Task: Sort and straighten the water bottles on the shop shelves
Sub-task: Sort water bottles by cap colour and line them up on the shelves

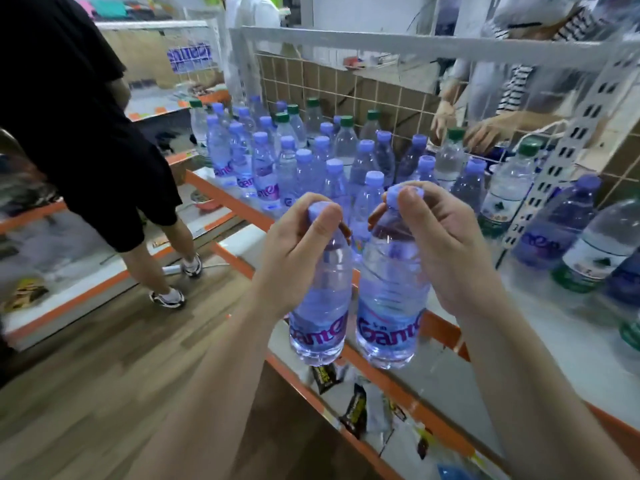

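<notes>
My left hand [294,251] grips the neck and cap of a purple-capped water bottle [320,320], held upright in the air over the shelf's orange front edge. My right hand [446,247] pinches the cap of a second purple-capped bottle [389,317], right beside the first. Behind them, several purple-capped bottles [304,168] stand crowded on the white shelf [540,344], with green-capped bottles [346,136] mixed in toward the back. More bottles of both kinds [554,230] stand at the right past a perforated white upright.
A person in black [86,133] bends over the aisle at left. Another person's hands [485,133] reach through the wire grid behind the shelf. A lower shelf [381,420] holds snack packets. Wooden floor lies at lower left.
</notes>
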`<state>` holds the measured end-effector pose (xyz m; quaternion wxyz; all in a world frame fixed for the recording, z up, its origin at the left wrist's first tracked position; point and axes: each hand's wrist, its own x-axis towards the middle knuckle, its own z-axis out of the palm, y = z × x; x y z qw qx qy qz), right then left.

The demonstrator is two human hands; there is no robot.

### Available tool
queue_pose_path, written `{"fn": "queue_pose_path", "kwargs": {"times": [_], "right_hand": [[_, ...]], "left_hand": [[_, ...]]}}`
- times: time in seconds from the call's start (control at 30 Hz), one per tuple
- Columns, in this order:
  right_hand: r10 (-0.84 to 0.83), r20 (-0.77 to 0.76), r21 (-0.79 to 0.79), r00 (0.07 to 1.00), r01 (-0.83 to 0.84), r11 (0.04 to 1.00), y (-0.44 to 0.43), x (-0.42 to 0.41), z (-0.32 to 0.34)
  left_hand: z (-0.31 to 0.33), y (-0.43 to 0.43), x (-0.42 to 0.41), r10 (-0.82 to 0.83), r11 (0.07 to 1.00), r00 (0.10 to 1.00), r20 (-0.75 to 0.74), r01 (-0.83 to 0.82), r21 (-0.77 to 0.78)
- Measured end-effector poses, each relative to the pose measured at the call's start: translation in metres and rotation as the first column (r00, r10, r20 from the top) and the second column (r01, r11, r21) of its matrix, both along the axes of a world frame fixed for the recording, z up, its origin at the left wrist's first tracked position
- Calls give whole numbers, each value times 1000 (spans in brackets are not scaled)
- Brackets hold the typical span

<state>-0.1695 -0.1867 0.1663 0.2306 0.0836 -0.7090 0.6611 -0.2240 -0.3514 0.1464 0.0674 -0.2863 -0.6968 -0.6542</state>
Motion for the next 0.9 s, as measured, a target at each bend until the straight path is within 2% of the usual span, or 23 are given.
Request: {"fn": "queue_pose_path", "kwargs": {"times": [0.2,0.33,0.6,0.7,0.9], "right_hand": [[-6,39,-4,999,6,1000,-52,-73,-7],[-24,6,12,1000,24,1000,-65,-128,5],[-79,-71,-5,994,79,997,-66,-261,75],[-58,-84,46,995,62,997,-67,-305,104],[-90,-93,51,992,95,994,-72,-391,132]], "left_hand": [[-10,-49,-75,1,1000,999,47,-2,4],[-5,-61,-131,-41,999,997,70,40,14],[50,-65,-261,-143,984,990,7,141,111],[72,-69,-313,-160,974,987,-18,161,157],[112,-76,-406,-177,964,984,9,172,203]]}}
